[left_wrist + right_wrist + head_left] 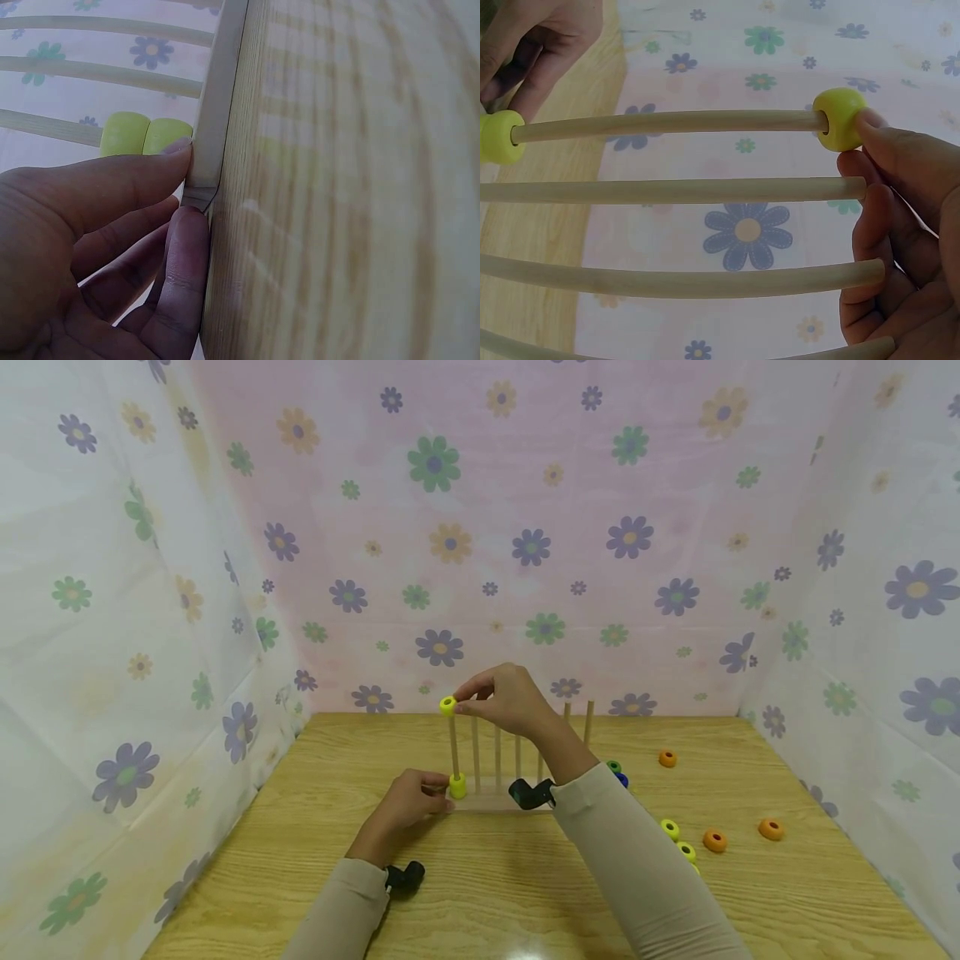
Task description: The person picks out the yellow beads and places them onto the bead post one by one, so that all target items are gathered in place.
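A wooden rack of upright pegs stands on the table, its flat base (491,800) running left to right. My right hand (510,700) pinches a yellow bead (841,120) between thumb and finger at the top of the leftmost peg (667,124). The peg's tip is in that bead's hole in the right wrist view. Two more yellow beads (146,135) sit stacked at the foot of the same peg. My left hand (408,800) holds the left end of the base, thumb on one side and a finger against the end. The other pegs in view carry no visible beads; my right arm hides some lower parts.
Right of the rack lie loose yellow beads (670,830), orange beads (716,841), a green bead (613,767) and a blue bead (622,781). My right sleeve partly covers some. Flowered cloth (480,568) hangs behind the wooden table (480,893) and along both sides.
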The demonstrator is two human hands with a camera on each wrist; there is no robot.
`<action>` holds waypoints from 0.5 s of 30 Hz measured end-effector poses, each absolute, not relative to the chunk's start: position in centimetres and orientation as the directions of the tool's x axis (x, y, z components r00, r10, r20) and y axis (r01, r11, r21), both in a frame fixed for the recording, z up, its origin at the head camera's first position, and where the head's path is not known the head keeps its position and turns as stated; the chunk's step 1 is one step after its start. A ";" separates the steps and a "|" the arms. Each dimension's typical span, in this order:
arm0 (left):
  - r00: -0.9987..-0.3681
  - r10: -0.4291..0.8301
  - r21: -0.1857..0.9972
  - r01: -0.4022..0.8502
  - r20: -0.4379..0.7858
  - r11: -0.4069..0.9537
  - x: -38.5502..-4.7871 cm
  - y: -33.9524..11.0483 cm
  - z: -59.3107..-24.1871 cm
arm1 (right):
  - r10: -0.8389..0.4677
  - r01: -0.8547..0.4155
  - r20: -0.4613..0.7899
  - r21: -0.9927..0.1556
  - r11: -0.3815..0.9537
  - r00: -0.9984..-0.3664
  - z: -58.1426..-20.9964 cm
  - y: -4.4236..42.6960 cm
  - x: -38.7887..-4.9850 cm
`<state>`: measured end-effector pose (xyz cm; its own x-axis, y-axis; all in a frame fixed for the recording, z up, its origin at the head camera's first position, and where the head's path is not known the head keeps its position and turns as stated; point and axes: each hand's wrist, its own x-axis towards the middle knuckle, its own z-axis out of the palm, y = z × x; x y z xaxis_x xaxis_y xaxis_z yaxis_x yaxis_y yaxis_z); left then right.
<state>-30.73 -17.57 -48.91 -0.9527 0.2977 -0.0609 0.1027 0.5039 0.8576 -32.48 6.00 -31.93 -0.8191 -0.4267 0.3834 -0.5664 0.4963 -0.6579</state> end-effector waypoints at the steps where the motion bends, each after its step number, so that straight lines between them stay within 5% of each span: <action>1: -0.952 0.299 0.860 0.103 -0.060 0.501 -30.7 -17.6 -48.9 | -0.426 -0.565 0.382 -0.659 0.497 -0.820 -31.9 6.0 -32.5; 15: -0.955 0.289 0.858 0.099 -0.059 0.504 -30.7 -17.4 -48.8 | -0.433 -0.583 0.400 -0.648 0.490 -0.808 -31.9 6.1 -32.4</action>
<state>-30.72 -17.41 -48.78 -0.9555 0.2891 -0.0592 0.0992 0.5037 0.8582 -32.42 6.05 -31.89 -0.8081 -0.4328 0.3997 -0.5830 0.4898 -0.6483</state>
